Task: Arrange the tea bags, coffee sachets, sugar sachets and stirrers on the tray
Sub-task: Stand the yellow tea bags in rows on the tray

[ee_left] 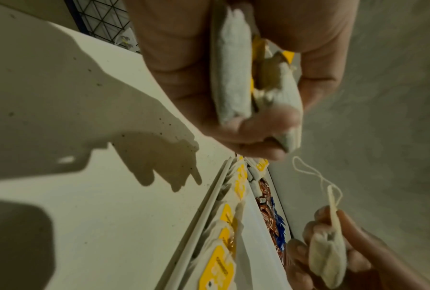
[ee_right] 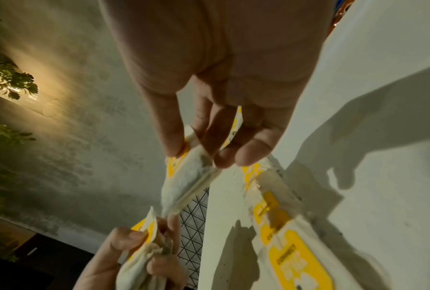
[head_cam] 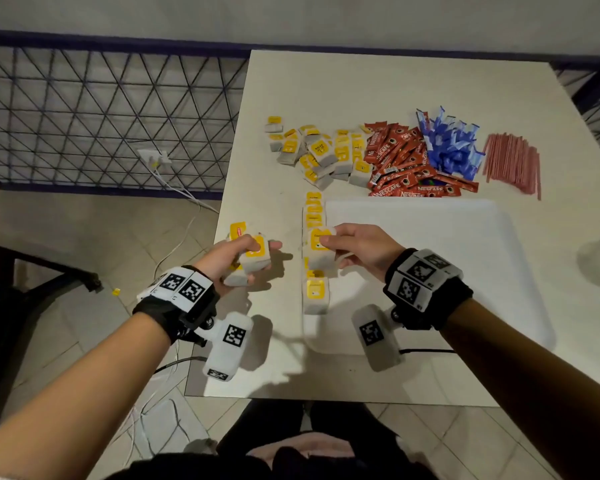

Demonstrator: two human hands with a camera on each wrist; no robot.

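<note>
Both grips are closed on tea bags: the left hand (head_cam: 234, 261) curls round a small bunch of tea bags (head_cam: 253, 258) above the tabletop (head_cam: 378, 88), left of the tray (head_cam: 465, 237), and the right hand (head_cam: 362, 251) pinches one tea bag (head_cam: 321, 247) between thumb and fingertips, just over the tray's left edge. Directly beneath that pinched bag, a row of tea bags (head_cam: 315, 216) runs along the same edge. Beyond the tray, left to right, lie a heap of tea bags (head_cam: 316, 150), red coffee sachets (head_cam: 402, 157), blue sugar sachets (head_cam: 451, 147) and reddish stirrers (head_cam: 513, 164).
</note>
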